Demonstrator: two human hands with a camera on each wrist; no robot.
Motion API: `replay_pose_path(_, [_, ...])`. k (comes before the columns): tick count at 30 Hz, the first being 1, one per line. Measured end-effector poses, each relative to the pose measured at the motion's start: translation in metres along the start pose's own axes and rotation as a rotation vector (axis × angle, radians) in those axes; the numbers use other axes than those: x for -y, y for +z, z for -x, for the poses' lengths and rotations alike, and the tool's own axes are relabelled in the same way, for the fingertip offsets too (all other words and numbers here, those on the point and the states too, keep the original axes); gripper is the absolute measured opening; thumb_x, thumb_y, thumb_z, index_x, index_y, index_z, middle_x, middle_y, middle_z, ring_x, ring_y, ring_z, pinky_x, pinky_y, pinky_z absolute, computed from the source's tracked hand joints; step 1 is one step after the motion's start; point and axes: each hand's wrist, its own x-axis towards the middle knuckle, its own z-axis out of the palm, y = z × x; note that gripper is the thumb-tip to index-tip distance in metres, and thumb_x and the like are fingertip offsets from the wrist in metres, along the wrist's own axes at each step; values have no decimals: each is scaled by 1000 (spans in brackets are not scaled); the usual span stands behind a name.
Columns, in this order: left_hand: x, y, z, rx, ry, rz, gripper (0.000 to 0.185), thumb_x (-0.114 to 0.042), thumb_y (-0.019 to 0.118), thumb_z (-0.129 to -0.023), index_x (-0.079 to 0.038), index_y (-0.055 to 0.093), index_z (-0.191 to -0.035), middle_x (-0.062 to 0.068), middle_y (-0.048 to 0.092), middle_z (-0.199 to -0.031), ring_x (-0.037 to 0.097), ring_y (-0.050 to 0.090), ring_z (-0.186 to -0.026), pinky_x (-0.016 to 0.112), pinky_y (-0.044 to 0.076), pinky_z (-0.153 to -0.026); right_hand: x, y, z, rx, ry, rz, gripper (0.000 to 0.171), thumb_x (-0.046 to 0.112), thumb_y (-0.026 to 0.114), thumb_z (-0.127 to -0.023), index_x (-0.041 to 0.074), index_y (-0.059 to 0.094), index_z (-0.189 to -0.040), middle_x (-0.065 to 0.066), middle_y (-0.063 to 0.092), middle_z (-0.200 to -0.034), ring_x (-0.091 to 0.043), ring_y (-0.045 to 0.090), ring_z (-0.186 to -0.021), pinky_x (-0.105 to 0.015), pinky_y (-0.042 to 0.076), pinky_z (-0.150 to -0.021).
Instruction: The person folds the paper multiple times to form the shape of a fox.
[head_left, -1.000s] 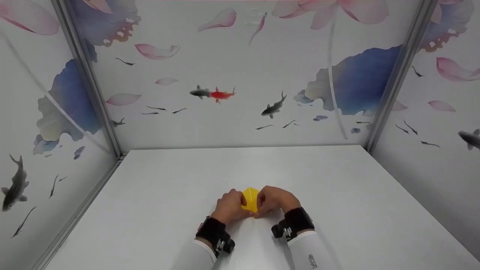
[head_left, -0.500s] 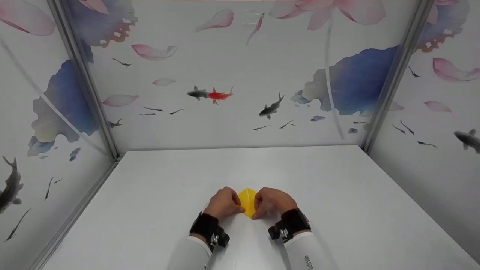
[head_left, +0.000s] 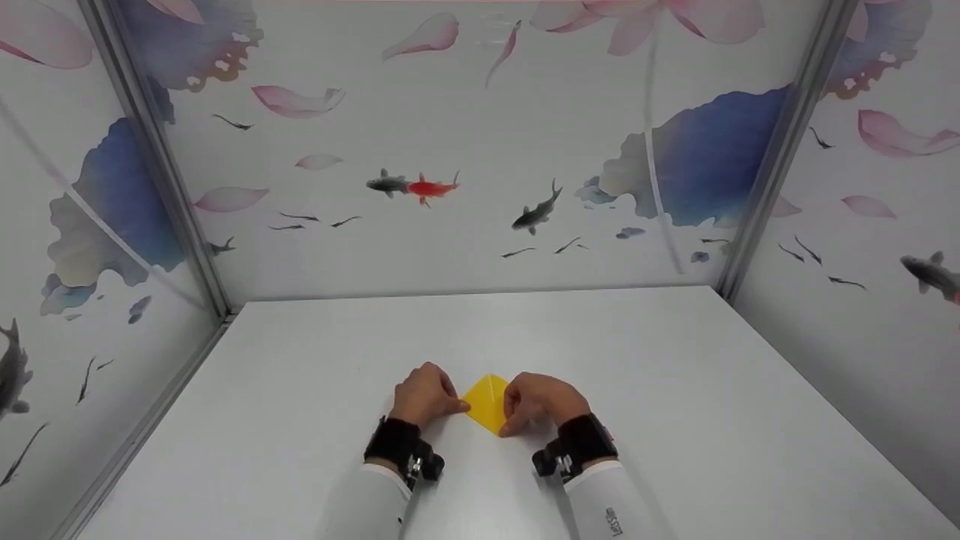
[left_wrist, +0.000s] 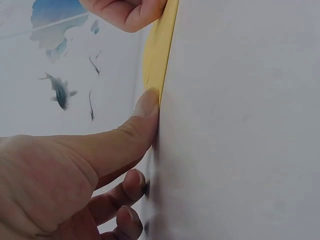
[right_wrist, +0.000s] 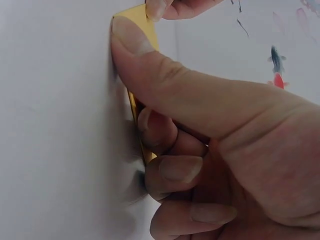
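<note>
A yellow folded paper (head_left: 487, 403) lies flat on the white table (head_left: 675, 390) as a small diamond between my two hands. My left hand (head_left: 424, 394) sits at its left corner. Its thumb (left_wrist: 142, 112) lies straight with the tip on the edge of the paper (left_wrist: 157, 50), and the other fingers rest loosely curled on the table beside it. My right hand (head_left: 538, 401) pinches the right side. Its thumb (right_wrist: 131, 40) presses on top of the paper (right_wrist: 134, 14), and the curled fingers (right_wrist: 172, 172) sit against the paper's edge underneath.
The table is walled on three sides by panels (head_left: 480, 150) printed with fish, petals and blue leaves. Metal posts (head_left: 157, 172) stand at the back corners. Black bands carrying the cameras sit on both wrists (head_left: 396, 444).
My left hand has slid to the left, away from the right hand. More of the yellow paper shows, now a wider diamond. The right hand has stayed on it.
</note>
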Motion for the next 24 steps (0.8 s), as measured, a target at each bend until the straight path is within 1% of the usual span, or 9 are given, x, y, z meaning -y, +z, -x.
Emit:
replay_pose_path(6, [9,-5,-2,-109,8,-34,30,-31,97,-82,-9,77,-81,4,74,-78,22,62,-77,47,51,-86,2,0,-2,1,17,-5,28,34,96,-84,20,72,-82,2,64,-89,-20,57,-87,-36,44,-77])
replay_pose_path(9, [6,-5,-3,-140,33,-59,26,-24,96,-83,-8,75,-81,5,74,-79,23,65,-79,50,52,-87,1,1,-1,-7,9,0,27,32,96,-83,20,72,-81,2,64,-87,-19,56,-85,-35,44,-75])
replay_pose_path(10, [3,-5,-3,-127,34,-61,25,-22,94,-84,-8,74,-83,6,73,-81,23,64,-80,50,52,-88,0,1,0,-8,6,2,27,32,96,-83,20,72,-81,3,64,-86,-19,56,-84,-34,44,-75])
replay_pose_path(12, [-8,-4,-2,-62,41,-50,23,-21,91,-87,-8,72,-87,5,71,-83,22,63,-80,46,53,-88,-2,1,1,-8,2,1,26,31,96,-82,19,73,-81,3,64,-84,-18,56,-82,-34,44,-74])
replay_pose_path(14, [-19,-1,0,45,66,-36,21,-20,90,-88,-8,73,-88,3,69,-82,21,61,-78,39,53,-81,-3,0,1,-5,-2,-1,26,30,97,-82,19,73,-81,3,64,-82,-18,56,-81,-33,43,-73])
replay_pose_path(16, [-28,3,3,181,87,-19,23,-24,91,-88,-9,74,-87,0,64,-78,18,56,-74,32,49,-73,-2,-2,2,-3,-9,-1,26,30,97,-82,19,73,-81,3,63,-80,-18,55,-80,-33,43,-72])
replay_pose_path(18, [-32,7,6,261,129,-21,23,-24,93,-86,-10,75,-84,-3,60,-74,16,53,-71,28,45,-67,-1,-3,1,-5,-17,-5,26,28,97,-82,18,74,-79,4,62,-78,-17,55,-77,-32,43,-70])
replay_pose_path(20, [-34,12,9,281,150,-40,25,-23,95,-83,-10,73,-82,-4,57,-72,16,51,-70,28,43,-67,0,-2,1,-9,-26,-3,25,28,97,-81,18,74,-78,4,62,-76,-17,54,-76,-32,42,-69])
replay_pose_path(24, [-33,18,13,248,146,-29,26,-19,94,-84,-10,70,-84,-3,56,-74,17,52,-73,29,44,-71,2,-1,1,-9,-6,-12,22,26,97,-81,19,77,-77,5,64,-76,-16,55,-76,-31,43,-70])
